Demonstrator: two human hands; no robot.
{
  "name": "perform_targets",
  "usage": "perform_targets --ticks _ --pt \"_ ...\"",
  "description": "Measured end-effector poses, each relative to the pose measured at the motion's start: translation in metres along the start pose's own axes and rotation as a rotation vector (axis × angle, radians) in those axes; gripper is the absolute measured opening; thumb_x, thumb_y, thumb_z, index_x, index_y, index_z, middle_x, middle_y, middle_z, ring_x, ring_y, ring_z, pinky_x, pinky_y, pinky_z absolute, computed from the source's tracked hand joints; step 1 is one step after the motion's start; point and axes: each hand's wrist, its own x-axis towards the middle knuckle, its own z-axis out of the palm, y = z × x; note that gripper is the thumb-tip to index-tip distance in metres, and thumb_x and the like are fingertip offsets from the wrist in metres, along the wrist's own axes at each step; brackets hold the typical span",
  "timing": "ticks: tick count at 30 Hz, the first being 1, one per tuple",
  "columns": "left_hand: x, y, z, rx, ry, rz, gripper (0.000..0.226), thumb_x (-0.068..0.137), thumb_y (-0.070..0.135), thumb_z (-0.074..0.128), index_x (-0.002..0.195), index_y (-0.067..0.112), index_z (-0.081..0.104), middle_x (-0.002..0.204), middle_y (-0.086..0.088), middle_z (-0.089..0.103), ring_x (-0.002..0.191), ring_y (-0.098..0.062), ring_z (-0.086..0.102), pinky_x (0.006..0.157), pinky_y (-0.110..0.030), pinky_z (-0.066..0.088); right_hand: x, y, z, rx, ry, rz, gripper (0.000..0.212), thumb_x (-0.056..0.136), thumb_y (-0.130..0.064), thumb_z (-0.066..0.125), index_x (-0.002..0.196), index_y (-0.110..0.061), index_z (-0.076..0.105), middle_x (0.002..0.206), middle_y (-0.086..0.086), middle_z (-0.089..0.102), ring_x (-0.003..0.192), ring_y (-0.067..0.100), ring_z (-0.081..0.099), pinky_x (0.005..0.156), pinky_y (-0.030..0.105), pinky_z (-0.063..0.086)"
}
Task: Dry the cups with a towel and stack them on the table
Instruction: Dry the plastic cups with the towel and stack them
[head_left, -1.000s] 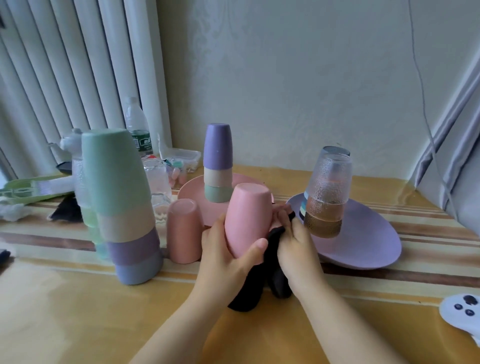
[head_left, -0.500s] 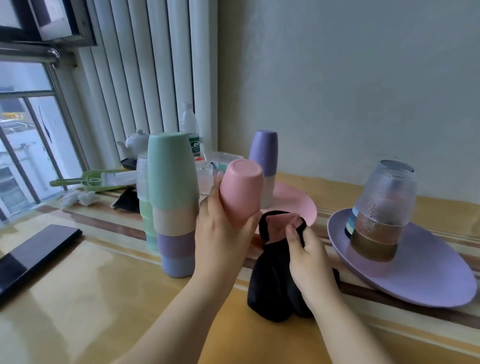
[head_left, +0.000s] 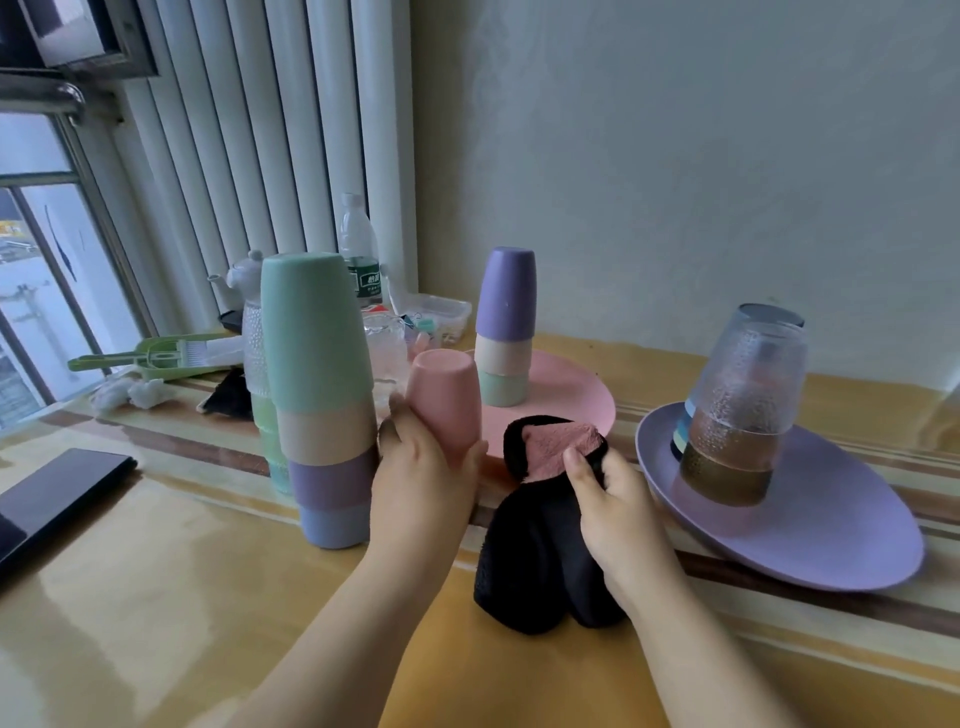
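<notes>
Nearest: both forearms come in over the yellow table (head_left: 156, 597). Right hand (head_left: 618, 499) has fingers curled tight into a black towel (head_left: 540, 561), bunched, lower end resting on the table; a pink patch shows at the top of the bunch, can't tell whether it is lining or another cup. Left hand (head_left: 421, 478) wraps the pink cup (head_left: 444, 397), upside down, thumb on the right side, fingers round the left, gripped low near the rim. Cup and towel are apart, just beside each other. Cup sits close to the right of the tall stack (head_left: 322, 400) of inverted cups, green on top, then beige, purple, blue. Behind: pink plate (head_left: 576, 395) carrying a purple/beige/green stack (head_left: 504, 327). Right: purple plate (head_left: 810, 525) with inverted glass tumblers (head_left: 743, 395). Far left: water bottle (head_left: 358, 249) by the blinds.
</notes>
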Motion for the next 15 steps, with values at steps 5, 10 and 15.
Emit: perform_targets --ticks 5,10,15 --pt "-0.016 0.007 -0.015 0.031 0.101 0.203 0.089 0.082 0.020 0.072 0.151 0.007 0.019 0.144 -0.019 0.037 0.130 -0.037 0.042 0.096 -0.036 0.041 0.002 -0.001 -0.008 -0.156 0.002 -0.020 0.011 0.092 -0.031 0.057 0.085 -0.023 0.060 0.078 -0.012 0.066 0.079 0.001 0.060 0.068 0.019 0.043" --pt "-0.020 0.009 -0.011 0.070 0.413 0.740 0.039 0.079 0.006 0.060 0.116 0.003 0.053 0.108 -0.016 0.051 0.093 -0.032 0.047 0.080 -0.034 0.040 0.006 -0.008 -0.014 -0.523 0.038 -0.062 0.029 0.087 -0.039 0.062 0.098 -0.014 0.051 0.083 -0.002 0.059 0.083 0.021 0.056 0.067 0.031 0.041" --pt "-0.021 0.012 0.016 0.051 0.040 0.832 0.022 0.082 0.017 0.052 0.098 0.014 0.067 0.088 -0.002 0.064 0.071 -0.025 0.062 0.050 -0.034 0.051 0.028 -0.014 -0.018 -0.649 -0.174 -0.138 0.028 0.075 -0.030 0.071 0.097 -0.022 0.057 0.096 -0.007 0.048 0.092 0.014 0.050 0.076 0.024 0.039"
